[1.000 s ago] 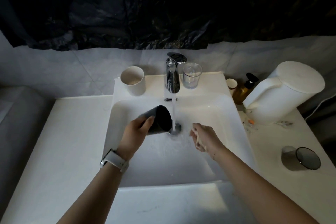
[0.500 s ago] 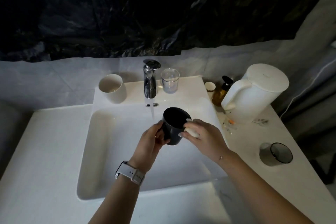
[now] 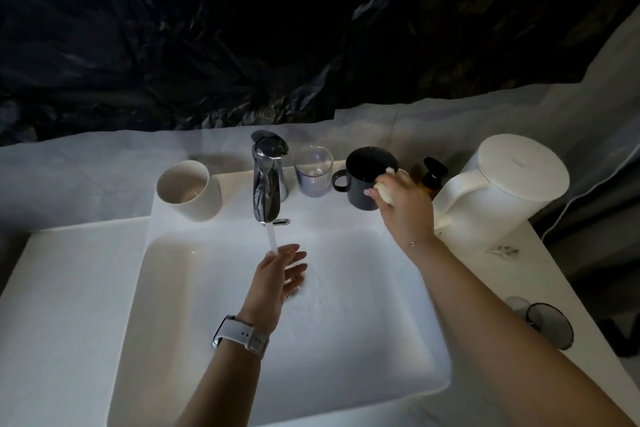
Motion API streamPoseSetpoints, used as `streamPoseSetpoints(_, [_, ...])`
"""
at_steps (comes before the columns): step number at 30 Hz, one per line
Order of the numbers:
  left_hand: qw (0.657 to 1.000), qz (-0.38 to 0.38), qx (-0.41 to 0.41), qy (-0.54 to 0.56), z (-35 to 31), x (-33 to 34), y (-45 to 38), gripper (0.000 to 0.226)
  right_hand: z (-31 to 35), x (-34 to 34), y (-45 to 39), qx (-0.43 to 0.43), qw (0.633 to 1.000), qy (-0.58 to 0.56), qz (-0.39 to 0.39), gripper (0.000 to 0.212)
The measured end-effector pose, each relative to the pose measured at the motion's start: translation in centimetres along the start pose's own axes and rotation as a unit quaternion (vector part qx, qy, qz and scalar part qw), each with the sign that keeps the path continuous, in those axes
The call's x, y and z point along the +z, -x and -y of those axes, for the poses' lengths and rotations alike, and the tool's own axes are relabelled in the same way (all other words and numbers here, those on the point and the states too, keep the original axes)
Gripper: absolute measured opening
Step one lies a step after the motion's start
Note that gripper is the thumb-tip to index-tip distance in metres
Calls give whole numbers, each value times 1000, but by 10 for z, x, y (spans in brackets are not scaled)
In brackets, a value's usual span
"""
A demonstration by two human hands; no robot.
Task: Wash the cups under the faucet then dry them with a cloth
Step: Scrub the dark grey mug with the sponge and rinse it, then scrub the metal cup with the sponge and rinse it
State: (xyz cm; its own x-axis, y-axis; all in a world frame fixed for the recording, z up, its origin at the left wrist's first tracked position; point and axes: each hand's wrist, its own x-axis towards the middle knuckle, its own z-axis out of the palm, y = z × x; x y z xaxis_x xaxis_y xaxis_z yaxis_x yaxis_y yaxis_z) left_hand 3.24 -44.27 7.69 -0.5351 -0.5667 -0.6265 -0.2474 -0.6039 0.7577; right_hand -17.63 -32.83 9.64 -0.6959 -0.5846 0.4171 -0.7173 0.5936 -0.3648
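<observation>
Mug [image 3: 363,180], dark, now stands upright on sink ledge [image 3: 239,215] beside clear glass [image 3: 313,172], no longer over basin. Right hand [image 3: 401,204] grips its side w/ a pale cloth. Left hand [image 3: 282,269], fingers spread, rinses under faucet [image 3: 268,177]; washing of cup 1 looks done.

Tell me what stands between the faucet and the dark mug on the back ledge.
In the head view, only a clear glass stands between the faucet and the dark mug, which the right hand grips.
</observation>
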Motion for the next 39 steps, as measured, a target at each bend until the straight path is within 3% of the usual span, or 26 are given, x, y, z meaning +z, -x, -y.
streamPoseSetpoints(9, [999,-13,-8,-41,12,-13,-11,23,-11,29,-19,73,996,-14,39,32])
streamPoseSetpoints(13, [993,-26,8,-111,18,-18,-1,18,3,17,3,139,977,-161,13,42])
streamPoseSetpoints(15, [988,-29,15,-151,23,-23,7,16,19,9,26,219,933,-285,8,44])
streamPoseSetpoints(18, [985,-26,2,-172,29,-33,24,21,43,-5,62,378,811,-433,109,21])
streamPoseSetpoints(21, [983,-19,4,-184,34,-44,43,25,61,-13,94,448,730,-475,203,37])
streamPoseSetpoints(26, [965,-35,46,-257,48,-66,57,22,89,-4,126,561,667,-445,207,47])
streamPoseSetpoints(28, [933,-35,83,-347,55,-70,54,20,99,-5,136,591,643,-451,187,40])
streamPoseSetpoints(30, [889,-35,122,-440,61,-71,56,21,106,-10,145,597,644,-446,173,36])
streamPoseSetpoints(32, [867,-31,151,-474,66,-68,58,23,106,-17,152,601,646,-443,158,35])
streamPoseSetpoints(39, [885,-7,154,-439,75,-27,77,23,69,-52,171,570,599,-538,166,29])
